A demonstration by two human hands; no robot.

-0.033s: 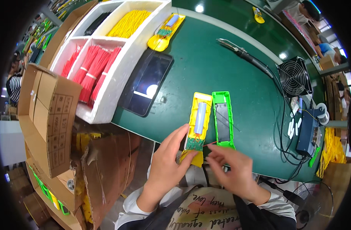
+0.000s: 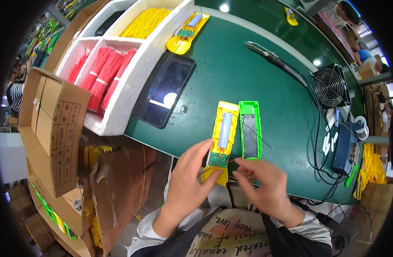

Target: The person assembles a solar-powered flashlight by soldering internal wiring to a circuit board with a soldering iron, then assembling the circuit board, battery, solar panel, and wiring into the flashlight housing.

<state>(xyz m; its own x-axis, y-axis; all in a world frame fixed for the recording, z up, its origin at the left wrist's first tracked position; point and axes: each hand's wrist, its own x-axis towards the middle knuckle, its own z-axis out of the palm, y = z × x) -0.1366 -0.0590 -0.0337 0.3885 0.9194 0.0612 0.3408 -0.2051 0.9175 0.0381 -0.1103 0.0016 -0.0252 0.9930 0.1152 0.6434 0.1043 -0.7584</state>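
Observation:
My left hand is closed round the lower end of a yellow plastic housing half, thumb across its near end. Inside the housing lie a pale purple cylindrical battery and a green circuit board. From the board's right side a short red wire runs to the index fingertip of my right hand. That hand's thumb and index finger are apart, the other fingers curled. Beside the yellow half, a green housing half with a black inner panel lies on the table, its near end by my right fingers.
A white foam tray of red, yellow and black wires stands left. Near it lie a dark phone-like device and another yellow housing. A soldering iron, fan, blue-grey box and cables occupy the right. Cardboard boxes stand left.
My right hand has shifted slightly to the right, its index finger a little straighter and further from the thumb. My left hand keeps its hold on the yellow housing half.

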